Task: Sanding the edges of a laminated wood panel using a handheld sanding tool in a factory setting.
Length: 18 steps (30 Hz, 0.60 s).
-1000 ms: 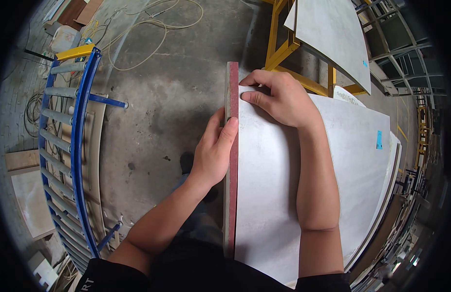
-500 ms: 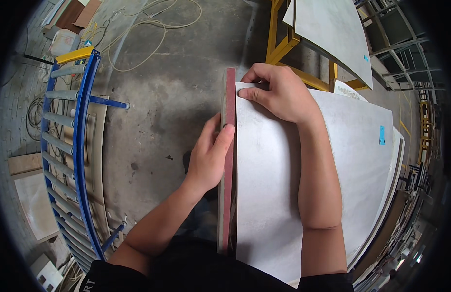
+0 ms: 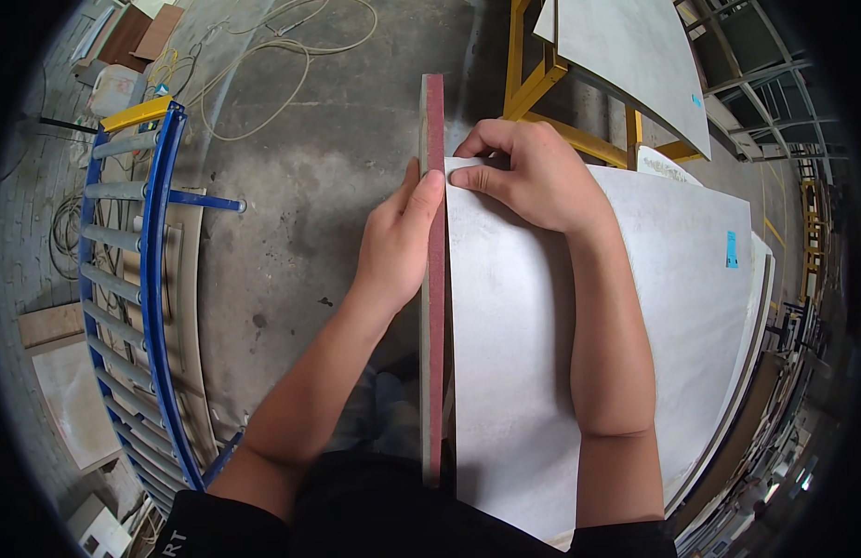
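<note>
My left hand (image 3: pixel 400 237) is closed round a long, narrow sanding board (image 3: pixel 437 307), thumb on its dark red face and fingers behind its greyish back. The board runs lengthwise along the left edge of a white sheet (image 3: pixel 509 307), its red side toward that edge; whether they touch I cannot make out. With thumb on top and fingers curled over the far edge, my right hand (image 3: pixel 533 177) grips the sheet near its far left corner. The right forearm lies above the sheet. A blue tape piece (image 3: pixel 731 249) sticks to the sheet's right part.
A blue roller conveyor (image 3: pixel 152 307) with grey rollers stands at left. Beyond my right hand, a yellow frame (image 3: pixel 542 88) carries another pale sheet (image 3: pixel 630 60). A looped hose (image 3: pixel 305 45) lies on the concrete floor. Metal racks (image 3: pixel 765 84) rise at far right.
My left hand has slid the sanding board away from me along the sheet's edge, so its far end now reaches well past the corner. My right hand stays at the corner.
</note>
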Each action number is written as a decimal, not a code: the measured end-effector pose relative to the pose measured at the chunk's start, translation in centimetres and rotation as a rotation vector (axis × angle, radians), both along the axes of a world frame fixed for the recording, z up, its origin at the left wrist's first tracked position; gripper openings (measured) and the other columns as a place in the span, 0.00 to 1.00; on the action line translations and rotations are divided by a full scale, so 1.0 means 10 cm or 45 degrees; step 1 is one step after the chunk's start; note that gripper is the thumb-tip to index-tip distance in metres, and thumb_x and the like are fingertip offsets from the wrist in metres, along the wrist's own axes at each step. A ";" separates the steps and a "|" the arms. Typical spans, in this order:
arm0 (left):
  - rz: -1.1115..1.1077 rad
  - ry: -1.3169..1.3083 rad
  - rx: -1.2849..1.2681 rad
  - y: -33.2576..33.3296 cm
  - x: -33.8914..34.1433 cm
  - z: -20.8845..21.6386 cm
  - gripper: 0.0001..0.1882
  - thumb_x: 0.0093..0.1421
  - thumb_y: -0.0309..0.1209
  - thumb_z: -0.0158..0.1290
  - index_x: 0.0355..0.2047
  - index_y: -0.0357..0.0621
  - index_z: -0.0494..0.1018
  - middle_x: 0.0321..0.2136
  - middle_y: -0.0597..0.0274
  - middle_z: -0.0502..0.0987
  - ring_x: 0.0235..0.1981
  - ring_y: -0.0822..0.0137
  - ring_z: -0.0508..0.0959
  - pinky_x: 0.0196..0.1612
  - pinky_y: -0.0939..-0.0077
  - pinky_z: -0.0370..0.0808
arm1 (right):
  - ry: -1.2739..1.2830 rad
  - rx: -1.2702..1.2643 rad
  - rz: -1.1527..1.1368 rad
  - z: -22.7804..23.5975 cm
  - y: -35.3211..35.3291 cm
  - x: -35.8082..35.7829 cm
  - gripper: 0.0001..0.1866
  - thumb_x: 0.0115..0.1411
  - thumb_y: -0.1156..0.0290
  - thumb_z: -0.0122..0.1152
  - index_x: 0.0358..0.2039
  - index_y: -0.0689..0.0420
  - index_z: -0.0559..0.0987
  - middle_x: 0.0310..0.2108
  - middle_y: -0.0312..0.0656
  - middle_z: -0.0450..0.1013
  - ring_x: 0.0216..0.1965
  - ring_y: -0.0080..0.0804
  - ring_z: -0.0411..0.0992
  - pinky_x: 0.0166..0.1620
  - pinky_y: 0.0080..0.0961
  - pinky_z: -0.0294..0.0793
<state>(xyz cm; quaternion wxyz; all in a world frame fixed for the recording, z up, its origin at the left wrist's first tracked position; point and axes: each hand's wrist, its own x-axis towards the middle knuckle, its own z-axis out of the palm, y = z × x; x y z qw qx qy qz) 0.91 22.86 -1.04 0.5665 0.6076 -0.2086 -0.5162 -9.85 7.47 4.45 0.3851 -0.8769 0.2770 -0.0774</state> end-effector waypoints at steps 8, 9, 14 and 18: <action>0.019 -0.013 -0.032 0.03 -0.01 0.02 0.28 0.71 0.44 0.43 0.63 0.37 0.64 0.50 0.58 0.76 0.51 0.73 0.72 0.56 0.78 0.66 | 0.010 -0.007 -0.001 -0.04 -0.01 -0.01 0.13 0.54 0.65 0.70 0.36 0.60 0.81 0.26 0.43 0.76 0.27 0.32 0.71 0.34 0.27 0.71; -0.031 0.033 -0.032 -0.05 0.08 0.04 0.28 0.72 0.44 0.42 0.64 0.37 0.64 0.51 0.58 0.75 0.52 0.72 0.71 0.56 0.78 0.66 | -0.019 -0.036 0.018 -0.04 -0.01 -0.01 0.13 0.54 0.65 0.70 0.36 0.59 0.81 0.26 0.43 0.76 0.27 0.33 0.72 0.34 0.27 0.71; 0.051 -0.047 -0.076 0.25 -0.16 -0.04 0.28 0.72 0.44 0.42 0.63 0.37 0.64 0.48 0.58 0.76 0.48 0.73 0.73 0.53 0.78 0.68 | -0.050 -0.014 0.026 -0.07 -0.02 -0.03 0.13 0.54 0.65 0.70 0.37 0.58 0.81 0.27 0.44 0.77 0.27 0.36 0.73 0.34 0.28 0.71; -0.010 0.080 -0.056 0.04 0.02 0.03 0.29 0.72 0.43 0.42 0.64 0.35 0.62 0.50 0.59 0.75 0.50 0.74 0.72 0.55 0.80 0.67 | 0.004 0.023 0.029 0.00 -0.02 0.00 0.13 0.54 0.65 0.70 0.37 0.59 0.82 0.27 0.44 0.77 0.28 0.37 0.73 0.35 0.29 0.72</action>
